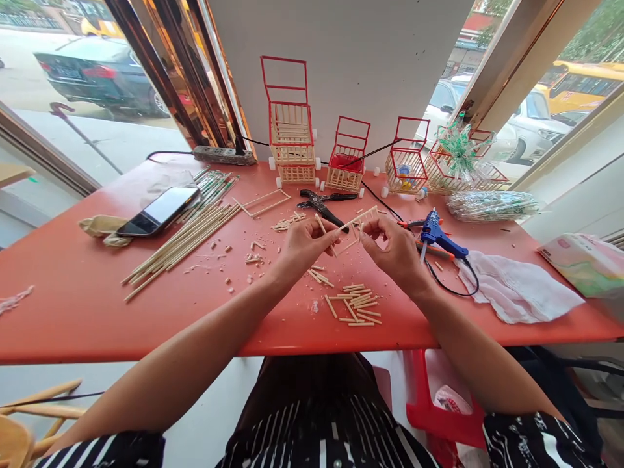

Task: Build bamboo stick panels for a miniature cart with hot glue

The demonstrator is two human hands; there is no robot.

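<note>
Between my two hands is a small frame of thin wooden sticks (363, 217), raised over the middle of the red table (160, 325). My left hand (312, 242) pinches its left end between thumb and fingers. On the other side my right hand (385, 244) has its fingers closed at the frame's right part; whether they also hold a separate short stick is too small to tell. Below the hands lies a loose pile of short cut sticks (358, 302). Just behind them rest black-handled pliers (331, 201). A rectangular stick frame (266, 203) lies flat farther left.
Miniature stick carts (292, 140) with red handles stand along the back. Long sticks (182, 244) and a phone (158, 211) lie left. At right are a blue glue gun (441, 237) with its cord, a white cloth (519, 286), wrapped sticks (492, 205) and a tissue pack (585, 263).
</note>
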